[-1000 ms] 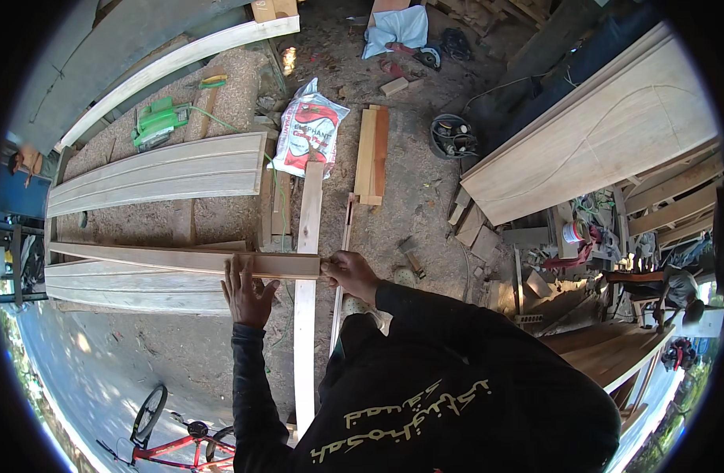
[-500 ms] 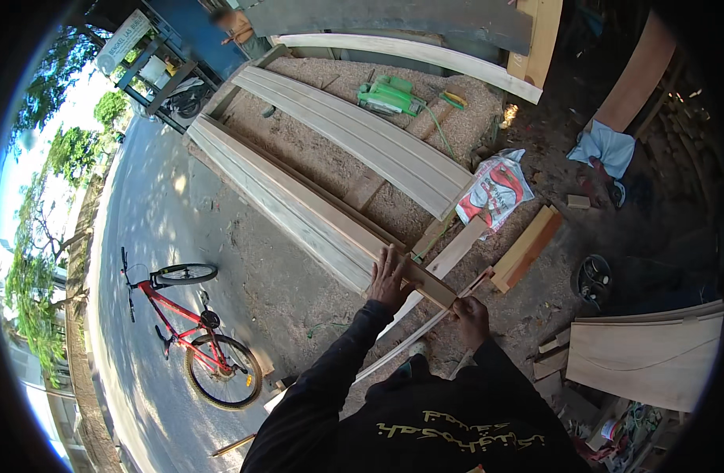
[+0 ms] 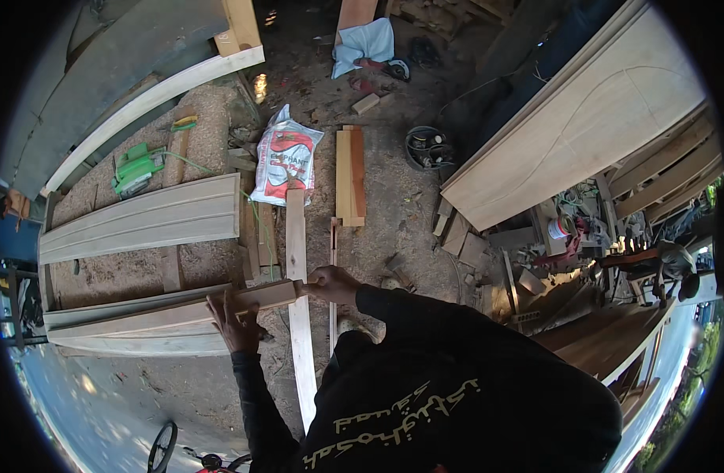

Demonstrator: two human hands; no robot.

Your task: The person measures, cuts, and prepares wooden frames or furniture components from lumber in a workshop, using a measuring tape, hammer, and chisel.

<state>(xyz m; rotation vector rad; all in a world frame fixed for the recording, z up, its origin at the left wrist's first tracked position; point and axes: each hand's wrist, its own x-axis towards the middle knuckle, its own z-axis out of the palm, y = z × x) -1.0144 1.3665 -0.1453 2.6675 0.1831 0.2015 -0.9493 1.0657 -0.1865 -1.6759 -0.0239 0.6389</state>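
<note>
A long wooden plank runs from the far left of the frame to a point in front of me, its near end raised at a slight angle. My left hand grips its lower edge close to that end, fingers spread across the wood and thumb apart. At the very tip, my right hand has its fingers closed around the plank's narrow end; the exact hold is partly hidden. Beneath the tip passes a pale wooden strip. A wide grooved panel lies farther off, on the sawdust-covered frame.
A green power planer rests on sawdust at the far left. Straight ahead are a printed white-and-red sack and a wood block. A dark bucket and large leaning board stand right. A red bicycle shows at the bottom.
My view has swung to the right, bringing the leaning board and scrap pile further in. My left hand has gone from lying flat on the plank to gripping its lower edge.
</note>
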